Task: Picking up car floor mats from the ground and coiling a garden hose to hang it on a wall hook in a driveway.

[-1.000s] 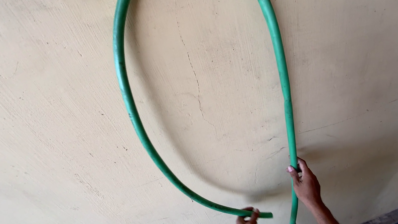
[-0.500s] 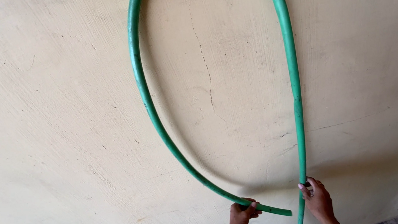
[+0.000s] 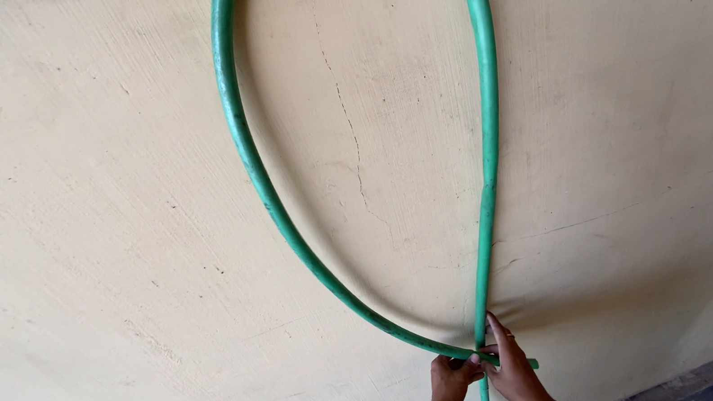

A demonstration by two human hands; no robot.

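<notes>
**A:** Your green hose [image 3: 255,172] hangs in a tall loop against the cream wall [image 3: 69,218]. Take the crossing point low on the loop as your landmark: the curved run sweeps down from the upper left to it, the straighter run drops into it from above, and both hands sit right on it.

**B:** How are the hands set?

**A:** Your right hand [image 3: 513,372] wraps the upright run just at the crossing, fingers closed round it, index laid up along the hose. Your left hand [image 3: 447,378], just left of the crossing, pinches the curved run between thumb and fingers. The cut end pokes out a little to the right of the crossing, past your right hand. The two hands touch.

**B:** What makes this step go well?

**A:** My read: you are holding the two runs together where they cross, so keep both grips tight at that point. The loop looks springy; if either pinch slackens, the curved run will likely swing back out to the left of the crossing.

**B:** Anything to watch?

**A:** The free end beyond the crossing is short. Slide your left grip no closer to it, or you may lose purchase. Above the crossing, the top of the loop runs out of view, so I cannot tell what holds it there. Below the crossing, a tail of hose drops past your wrists.
</notes>
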